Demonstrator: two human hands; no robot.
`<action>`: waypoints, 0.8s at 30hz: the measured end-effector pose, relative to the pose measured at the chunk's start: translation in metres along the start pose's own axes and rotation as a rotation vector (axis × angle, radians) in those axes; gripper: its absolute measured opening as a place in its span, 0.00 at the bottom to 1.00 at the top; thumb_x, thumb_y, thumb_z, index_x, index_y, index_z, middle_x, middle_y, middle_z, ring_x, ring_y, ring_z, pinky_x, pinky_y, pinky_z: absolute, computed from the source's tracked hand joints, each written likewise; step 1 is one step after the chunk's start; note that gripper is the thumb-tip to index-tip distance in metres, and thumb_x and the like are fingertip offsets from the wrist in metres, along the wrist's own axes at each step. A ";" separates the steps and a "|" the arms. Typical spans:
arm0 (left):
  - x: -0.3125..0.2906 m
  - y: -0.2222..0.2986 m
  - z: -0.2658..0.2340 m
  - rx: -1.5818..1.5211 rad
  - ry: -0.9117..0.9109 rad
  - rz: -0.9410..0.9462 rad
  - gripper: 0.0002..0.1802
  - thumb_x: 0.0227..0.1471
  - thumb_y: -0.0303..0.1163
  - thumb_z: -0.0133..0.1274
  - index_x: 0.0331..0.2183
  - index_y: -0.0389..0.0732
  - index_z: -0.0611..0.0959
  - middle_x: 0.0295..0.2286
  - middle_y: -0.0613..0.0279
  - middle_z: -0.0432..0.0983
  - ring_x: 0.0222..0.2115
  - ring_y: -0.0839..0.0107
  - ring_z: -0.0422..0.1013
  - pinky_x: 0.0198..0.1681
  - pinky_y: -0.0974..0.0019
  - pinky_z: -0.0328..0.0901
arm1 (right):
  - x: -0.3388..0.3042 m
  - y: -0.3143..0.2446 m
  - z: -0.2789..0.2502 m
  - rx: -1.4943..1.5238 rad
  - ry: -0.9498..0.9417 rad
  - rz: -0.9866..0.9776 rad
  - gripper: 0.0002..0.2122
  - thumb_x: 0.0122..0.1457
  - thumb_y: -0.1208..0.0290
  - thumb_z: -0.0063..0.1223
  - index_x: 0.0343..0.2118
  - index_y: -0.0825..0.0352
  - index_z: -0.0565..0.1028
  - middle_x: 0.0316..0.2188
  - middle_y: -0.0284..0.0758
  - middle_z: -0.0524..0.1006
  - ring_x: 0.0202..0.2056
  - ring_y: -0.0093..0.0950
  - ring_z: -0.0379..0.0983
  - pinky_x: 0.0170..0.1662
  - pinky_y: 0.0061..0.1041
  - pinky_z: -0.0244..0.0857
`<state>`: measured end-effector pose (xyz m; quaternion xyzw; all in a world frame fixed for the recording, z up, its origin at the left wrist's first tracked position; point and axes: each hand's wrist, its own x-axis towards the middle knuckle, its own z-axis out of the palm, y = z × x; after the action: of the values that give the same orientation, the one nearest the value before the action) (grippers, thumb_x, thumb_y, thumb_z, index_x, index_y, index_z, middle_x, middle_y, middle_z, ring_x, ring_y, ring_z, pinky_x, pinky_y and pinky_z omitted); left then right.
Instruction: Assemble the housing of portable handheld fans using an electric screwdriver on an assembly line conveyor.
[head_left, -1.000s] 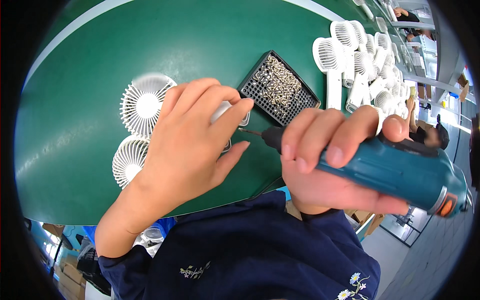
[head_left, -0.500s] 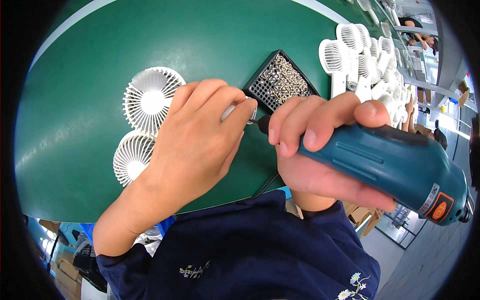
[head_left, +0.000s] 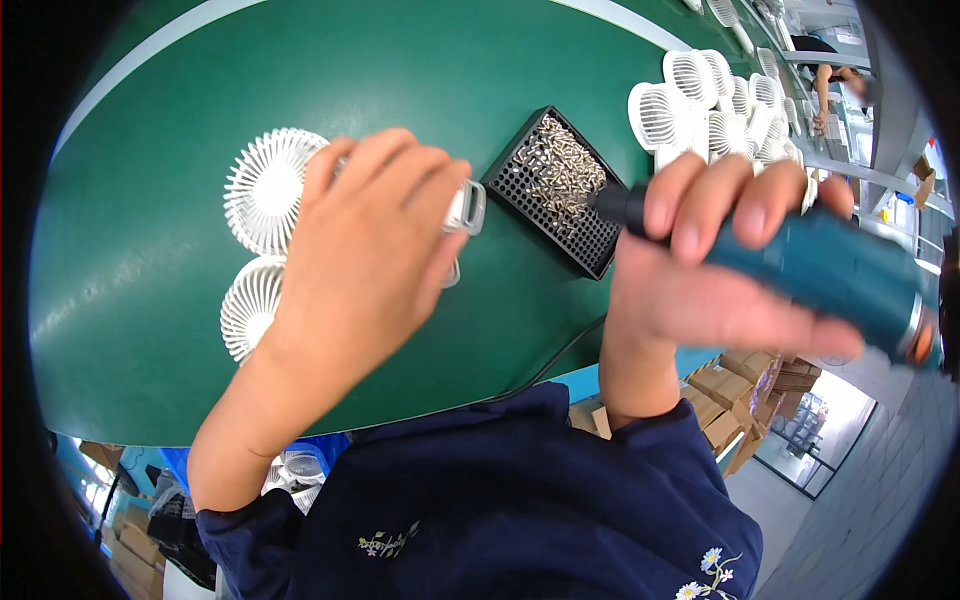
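Observation:
My left hand [head_left: 375, 240] is closed around the handle of a white handheld fan [head_left: 275, 190], whose round slatted head sticks out to the left. The handle's end [head_left: 466, 207] shows past my fingertips. Just below lies a second white fan [head_left: 250, 308], partly covered by my hand and wrist. In my right hand [head_left: 725, 255] is a teal electric screwdriver [head_left: 820, 275] with a black nose, slightly blurred. Its front end reaches over the right side of a black perforated tray [head_left: 510, 185] that holds a heap of small silvery screws [head_left: 562, 165]; the bit's tip is hard to make out.
Many white handheld fans [head_left: 690, 110] are piled at the right of the green table [head_left: 420, 70]. A black cable [head_left: 560, 352] runs over its near edge. Cardboard boxes [head_left: 722, 388] stand below on the right, and another person [head_left: 826, 85] is at the far right.
The screwdriver in my right hand has moved away from the fan's handle end, rightward and up to the screw tray. My left hand has shifted slightly left with the fan.

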<state>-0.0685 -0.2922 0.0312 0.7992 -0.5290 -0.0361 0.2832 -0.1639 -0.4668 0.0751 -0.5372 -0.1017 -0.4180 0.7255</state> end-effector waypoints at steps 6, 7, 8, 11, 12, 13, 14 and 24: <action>0.010 -0.018 -0.009 0.113 0.106 0.005 0.19 0.46 0.25 0.59 0.43 0.42 0.80 0.41 0.60 0.73 0.46 0.59 0.67 0.52 0.56 0.58 | 0.009 0.041 -0.021 -0.040 0.183 0.038 0.46 0.45 0.19 0.27 0.46 0.62 0.67 0.19 0.30 0.67 0.11 0.23 0.59 0.13 0.26 0.56; 0.010 -0.018 -0.008 0.115 0.105 0.001 0.19 0.46 0.25 0.59 0.43 0.42 0.80 0.41 0.60 0.73 0.46 0.59 0.67 0.52 0.56 0.58 | 0.007 0.042 -0.021 -0.037 0.182 0.041 0.46 0.45 0.19 0.27 0.46 0.62 0.67 0.19 0.30 0.67 0.11 0.23 0.59 0.13 0.26 0.56; 0.010 -0.020 -0.006 0.181 0.167 -0.018 0.19 0.45 0.25 0.59 0.43 0.43 0.81 0.39 0.61 0.73 0.44 0.60 0.68 0.50 0.57 0.59 | 0.005 0.043 -0.021 -0.051 0.153 0.019 0.46 0.45 0.19 0.27 0.47 0.62 0.67 0.20 0.30 0.67 0.11 0.23 0.59 0.13 0.26 0.57; 0.010 -0.017 -0.007 0.238 0.284 -0.065 0.16 0.44 0.27 0.61 0.39 0.42 0.81 0.33 0.64 0.72 0.40 0.63 0.68 0.43 0.57 0.60 | 0.005 0.045 -0.022 -0.038 0.111 0.021 0.45 0.46 0.19 0.27 0.47 0.61 0.68 0.20 0.30 0.67 0.11 0.23 0.60 0.14 0.26 0.58; 0.007 -0.016 -0.016 0.131 0.169 -0.151 0.17 0.43 0.28 0.62 0.40 0.42 0.81 0.32 0.62 0.72 0.39 0.63 0.68 0.43 0.59 0.60 | 0.005 0.048 -0.020 -0.038 0.118 0.046 0.45 0.46 0.19 0.27 0.48 0.61 0.68 0.20 0.30 0.67 0.11 0.23 0.60 0.14 0.26 0.58; 0.004 -0.014 -0.022 0.012 0.053 -0.230 0.18 0.43 0.29 0.63 0.40 0.42 0.81 0.31 0.60 0.73 0.37 0.63 0.68 0.43 0.60 0.60 | 0.003 0.049 -0.022 -0.052 0.125 0.070 0.44 0.46 0.19 0.28 0.48 0.60 0.68 0.20 0.30 0.67 0.11 0.24 0.60 0.14 0.25 0.58; 0.002 -0.014 -0.030 0.023 -0.027 -0.198 0.20 0.40 0.31 0.65 0.39 0.40 0.80 0.30 0.59 0.73 0.37 0.62 0.68 0.44 0.60 0.60 | 0.002 0.050 -0.022 -0.063 0.134 0.071 0.44 0.47 0.20 0.28 0.48 0.60 0.68 0.20 0.30 0.68 0.12 0.23 0.60 0.14 0.25 0.58; -0.013 -0.005 -0.029 0.055 -0.125 -0.057 0.21 0.34 0.29 0.65 0.36 0.38 0.79 0.34 0.60 0.74 0.37 0.60 0.69 0.45 0.59 0.60 | -0.003 0.049 -0.019 -0.018 0.174 0.084 0.45 0.45 0.18 0.25 0.46 0.59 0.69 0.19 0.30 0.67 0.11 0.23 0.60 0.14 0.25 0.58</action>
<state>-0.0602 -0.2674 0.0499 0.8175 -0.5236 -0.0793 0.2265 -0.1368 -0.4781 0.0316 -0.5091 -0.0119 -0.4334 0.7435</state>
